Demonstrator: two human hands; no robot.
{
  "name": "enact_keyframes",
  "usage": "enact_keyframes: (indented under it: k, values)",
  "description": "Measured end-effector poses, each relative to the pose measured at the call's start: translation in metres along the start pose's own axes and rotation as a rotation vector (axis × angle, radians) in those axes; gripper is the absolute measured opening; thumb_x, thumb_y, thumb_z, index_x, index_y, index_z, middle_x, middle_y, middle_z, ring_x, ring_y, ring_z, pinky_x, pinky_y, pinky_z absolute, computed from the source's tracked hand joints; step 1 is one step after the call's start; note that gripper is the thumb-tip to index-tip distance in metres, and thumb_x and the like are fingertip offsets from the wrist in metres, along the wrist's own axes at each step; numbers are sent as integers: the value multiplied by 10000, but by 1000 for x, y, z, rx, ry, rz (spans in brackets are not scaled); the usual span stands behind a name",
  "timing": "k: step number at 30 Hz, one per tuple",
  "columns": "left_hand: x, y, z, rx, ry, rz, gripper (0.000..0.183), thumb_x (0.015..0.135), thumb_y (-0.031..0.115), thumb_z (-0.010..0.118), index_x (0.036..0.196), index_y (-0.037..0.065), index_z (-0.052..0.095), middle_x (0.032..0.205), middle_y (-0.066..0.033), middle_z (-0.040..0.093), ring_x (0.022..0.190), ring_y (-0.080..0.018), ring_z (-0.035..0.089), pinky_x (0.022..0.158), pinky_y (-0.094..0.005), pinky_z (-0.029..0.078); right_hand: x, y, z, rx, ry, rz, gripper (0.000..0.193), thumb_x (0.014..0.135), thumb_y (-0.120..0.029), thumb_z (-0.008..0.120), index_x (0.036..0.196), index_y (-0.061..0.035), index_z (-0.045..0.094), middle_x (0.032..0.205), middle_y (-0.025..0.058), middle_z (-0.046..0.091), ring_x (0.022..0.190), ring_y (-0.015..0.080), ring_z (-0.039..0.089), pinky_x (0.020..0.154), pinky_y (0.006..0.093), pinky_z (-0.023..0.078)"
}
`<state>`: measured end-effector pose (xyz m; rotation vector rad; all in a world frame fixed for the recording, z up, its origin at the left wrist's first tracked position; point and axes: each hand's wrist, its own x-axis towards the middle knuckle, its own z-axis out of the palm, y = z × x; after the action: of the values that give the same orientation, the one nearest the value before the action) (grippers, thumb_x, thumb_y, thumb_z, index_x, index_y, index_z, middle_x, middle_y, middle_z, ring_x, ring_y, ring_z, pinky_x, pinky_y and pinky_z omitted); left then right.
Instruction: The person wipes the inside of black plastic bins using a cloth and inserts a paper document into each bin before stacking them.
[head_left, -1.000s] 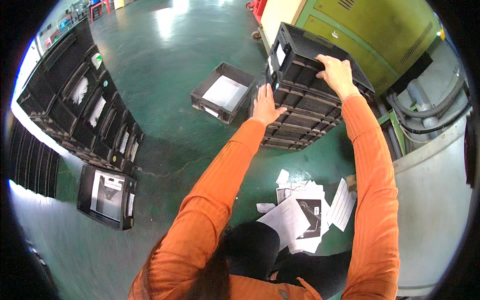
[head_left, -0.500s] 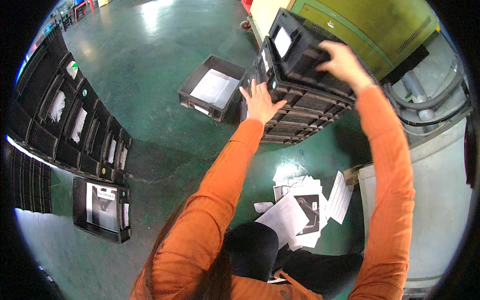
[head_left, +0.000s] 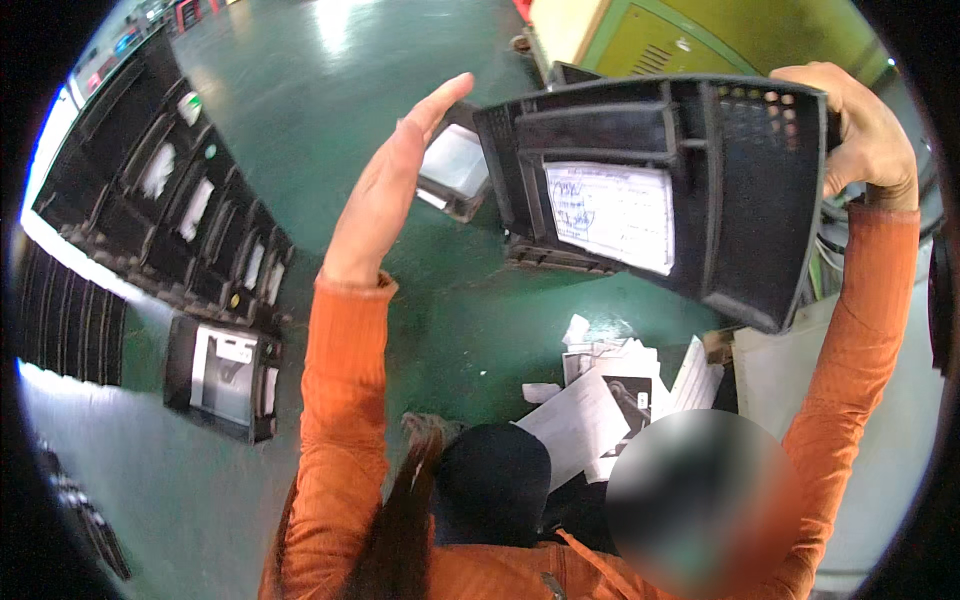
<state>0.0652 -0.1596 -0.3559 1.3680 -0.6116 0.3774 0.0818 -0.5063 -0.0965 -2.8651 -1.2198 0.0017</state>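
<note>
At the upper right corner of the black crate (head_left: pixel 760 200), your right hand (head_left: pixel 870 135) is clamped on the rim, its fingers over the top edge and its thumb down by the right edge. You have this crate tilted in front of you, a wall with ribs and small round holes turned your way. Between that wall's edges sits a white label sheet (head_left: pixel 615 215) with handwriting and blue marks. Your left hand (head_left: pixel 385 180) is raised with fingers stretched out, just beside the crate's upper left corner and seemingly apart from it. Your two hands are well apart, the crate between them.

Past the crate's lower left edge you can see part of a black crate stack (head_left: pixel 560 255); whether the tilted crate touches it is hidden from you. Left of that, a low black crate (head_left: pixel 468 210) stands on the green floor (head_left: pixel 430 330) with pale paper (head_left: pixel 460 160) inside its walls. Nearer your knees, loose papers (head_left: pixel 570 425) lie overlapping on the floor. To your left stands a tall stack of black crates (head_left: pixel 130 150), with a small crate (head_left: pixel 180 370) near its foot.
</note>
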Motion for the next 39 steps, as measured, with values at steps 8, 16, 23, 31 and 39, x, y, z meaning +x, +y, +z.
enact_keyframes:
  k: [8,16,23,31,39]
  values:
    - [-46,113,14,322,-36,40,363,685,174,750,936,-26,582,730,-43,608,680,-82,539,628,-222,429,49,-37,23,527,2,-359,592,726,-217,696,1217,16,462,1164,100,532,1067,187,518,924,310,399]
    - [-89,107,27,820,56,-535,418,746,340,697,904,-39,620,701,-124,624,641,-135,581,604,-276,444,33,-145,160,319,566,-392,130,715,-59,654,843,-46,631,835,29,604,789,187,578,719,297,435]
    - [-105,56,29,1011,124,-604,542,742,470,664,910,-43,619,713,-184,627,667,-258,627,622,-334,455,50,-144,285,120,710,-195,285,682,-64,598,963,-102,615,855,9,564,791,184,566,689,313,441]
    - [-115,19,31,1029,136,-703,523,754,476,636,907,-24,627,745,-171,643,710,-271,640,646,-337,463,58,-135,334,99,661,-113,238,704,-87,588,938,-99,628,820,14,511,778,180,548,661,310,450]
    - [-133,-36,34,1114,85,-733,548,704,527,651,914,21,635,808,-154,658,782,-303,638,692,-362,472,54,-128,371,-43,496,-98,119,733,-125,544,821,-84,612,838,15,502,879,189,511,858,405,379]
